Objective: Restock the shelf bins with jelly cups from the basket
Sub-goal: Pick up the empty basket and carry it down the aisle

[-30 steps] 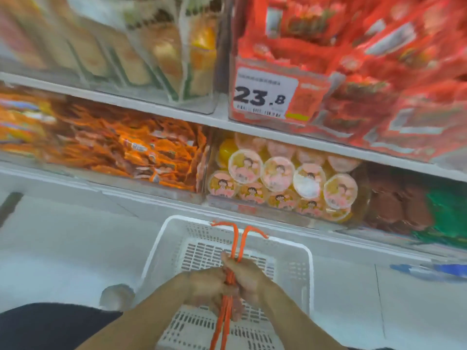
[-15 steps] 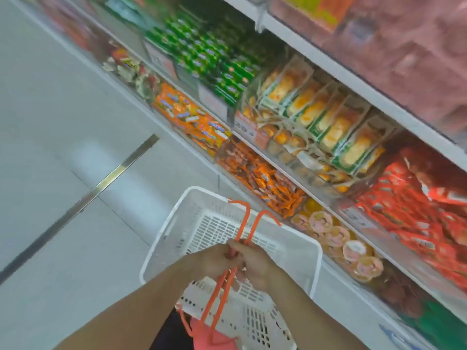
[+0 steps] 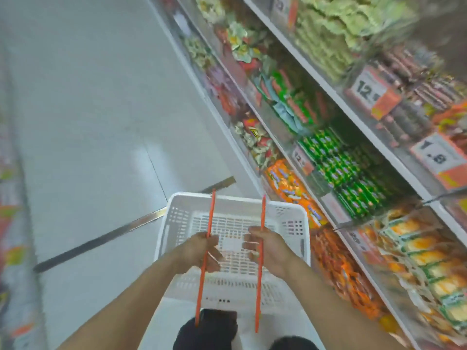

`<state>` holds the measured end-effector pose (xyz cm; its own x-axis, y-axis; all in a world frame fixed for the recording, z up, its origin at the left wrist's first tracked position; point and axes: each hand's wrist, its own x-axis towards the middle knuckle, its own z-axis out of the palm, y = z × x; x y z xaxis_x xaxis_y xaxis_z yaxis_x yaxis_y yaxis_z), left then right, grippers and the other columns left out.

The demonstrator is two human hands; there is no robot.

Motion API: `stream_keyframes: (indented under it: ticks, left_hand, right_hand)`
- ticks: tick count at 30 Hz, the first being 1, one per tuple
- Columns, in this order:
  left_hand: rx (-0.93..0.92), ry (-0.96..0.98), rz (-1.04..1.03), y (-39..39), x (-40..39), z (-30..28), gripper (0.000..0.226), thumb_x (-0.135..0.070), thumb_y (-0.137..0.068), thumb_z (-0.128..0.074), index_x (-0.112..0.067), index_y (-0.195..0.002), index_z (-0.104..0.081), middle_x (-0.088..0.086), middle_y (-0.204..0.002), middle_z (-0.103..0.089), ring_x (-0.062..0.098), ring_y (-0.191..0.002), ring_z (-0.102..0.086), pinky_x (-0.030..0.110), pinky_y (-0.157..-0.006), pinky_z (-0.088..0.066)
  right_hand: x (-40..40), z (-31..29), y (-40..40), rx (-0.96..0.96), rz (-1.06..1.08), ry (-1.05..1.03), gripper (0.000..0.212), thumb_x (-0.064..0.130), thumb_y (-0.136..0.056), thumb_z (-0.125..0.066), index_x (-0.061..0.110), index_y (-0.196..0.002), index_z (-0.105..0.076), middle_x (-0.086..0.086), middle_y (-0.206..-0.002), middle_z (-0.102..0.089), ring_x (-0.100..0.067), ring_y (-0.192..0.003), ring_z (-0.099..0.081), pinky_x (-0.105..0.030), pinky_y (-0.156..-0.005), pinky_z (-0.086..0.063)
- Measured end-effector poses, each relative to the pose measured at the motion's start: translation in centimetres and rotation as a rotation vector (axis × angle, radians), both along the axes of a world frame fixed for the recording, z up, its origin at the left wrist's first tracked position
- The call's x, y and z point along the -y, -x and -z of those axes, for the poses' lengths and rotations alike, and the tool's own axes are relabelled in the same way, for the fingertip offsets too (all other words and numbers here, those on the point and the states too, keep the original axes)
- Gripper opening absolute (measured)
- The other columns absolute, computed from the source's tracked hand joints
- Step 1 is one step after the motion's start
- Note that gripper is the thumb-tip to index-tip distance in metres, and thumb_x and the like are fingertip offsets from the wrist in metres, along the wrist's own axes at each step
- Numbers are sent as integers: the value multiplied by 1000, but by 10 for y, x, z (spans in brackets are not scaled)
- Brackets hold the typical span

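A white plastic basket point(image 3: 298, 221) hangs in front of me, and its slotted floor shows no jelly cups. My left hand point(image 3: 199, 253) grips the left orange handle point(image 3: 211, 213). My right hand point(image 3: 265, 251) grips the right orange handle point(image 3: 262, 210). The two handles are held apart, about a hand's width from each other. No jelly cups or their bin are in view; the shelf at right holds other snacks.
A shelf unit point(image 3: 348, 104) runs along the right, packed with green, orange and red snack packs and price tags point(image 3: 371, 92). Pale tiled floor point(image 3: 88, 109) with a metal strip point(image 3: 101, 238) stretches to the left. Blurred goods line the far left edge.
My view swung left, away from the jelly cup bin and down the aisle. My hands, which held both handles together, have pulled them apart, one in each hand.
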<state>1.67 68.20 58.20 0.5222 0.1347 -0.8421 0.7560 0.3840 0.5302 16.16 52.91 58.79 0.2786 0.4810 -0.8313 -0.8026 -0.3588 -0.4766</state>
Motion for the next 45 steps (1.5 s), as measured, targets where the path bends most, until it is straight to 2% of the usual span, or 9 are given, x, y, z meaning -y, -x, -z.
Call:
stream_keyframes:
  ticks: [4,8,12,18,22,26,29,36,45]
  left_hand:
    - [-32,-252,-383,20,-84,-19,22,-27,-105,-44,-7,-100,-52,9,-66,-56,18,-40,-44,25,-45,-36]
    - [-45,-384,-648,40,-161,-37,27,-27,-104,-42,-9,-88,-54,6,-67,-50,16,-46,-37,24,-46,-30]
    - [-53,-399,-852,55,-240,-42,25,-23,-100,-45,-10,-81,-54,3,-60,-39,15,-45,-29,24,-45,-24]
    - [-82,-405,-1010,54,-373,-39,28,-24,-101,-47,-13,-75,-51,-2,-52,-34,12,-40,-25,19,-41,-21]
    - [-121,-365,-1100,55,-467,-44,25,-22,-100,-49,-12,-78,-54,-4,-50,-33,12,-41,-24,19,-40,-20]
    - [-87,-331,-1210,57,-559,-60,7,-12,-95,-54,-9,-91,-59,-2,-54,-37,12,-41,-25,20,-38,-20]
    - [-74,-336,-1288,60,-629,-61,10,-12,-96,-54,-7,-101,-61,3,-61,-43,13,-42,-28,21,-38,-22]
    - [-43,-321,-1384,65,-824,-42,9,-13,-96,-55,-7,-99,-61,4,-63,-46,14,-44,-30,21,-40,-23]
    - [2,-295,-1423,53,-1078,-52,15,-13,-97,-47,-11,-101,-61,1,-63,-46,11,-41,-30,19,-39,-24]
  right_hand:
    - [-88,-34,-21,304,-152,14,13,11,-93,-59,20,-102,-58,1,-76,-54,-9,-53,-46,-22,-46,-32]
    - [-177,-54,-47,458,-221,-49,22,7,-94,-58,15,-114,-57,-1,-79,-54,-9,-52,-44,-21,-44,-30]
    - [-270,-66,-68,500,-270,-108,19,4,-91,-62,10,-109,-63,-3,-81,-55,-10,-58,-43,-20,-44,-31]
    - [-434,-60,-111,407,-333,-166,9,0,-90,-62,8,-92,-66,-8,-87,-58,-10,-58,-43,-19,-43,-29]
    - [-551,-50,-135,366,-401,-134,10,3,-86,-66,7,-94,-69,-11,-91,-58,-11,-59,-44,-21,-42,-30]
    - [-671,-57,-139,346,-476,-134,13,1,-84,-67,5,-96,-70,-9,-89,-59,-13,-59,-45,-22,-42,-32]
    - [-762,-62,-137,348,-524,-144,16,2,-84,-66,4,-100,-70,-9,-88,-61,-12,-60,-46,-23,-44,-32]
    - [-986,-54,-131,331,-615,-152,18,3,-82,-68,4,-100,-69,-4,-79,-61,-11,-55,-47,-23,-42,-33]
    - [-1251,-85,-138,328,-623,-175,17,19,-90,-67,6,-101,-68,-8,-91,-68,-12,-57,-47,-26,-48,-35]
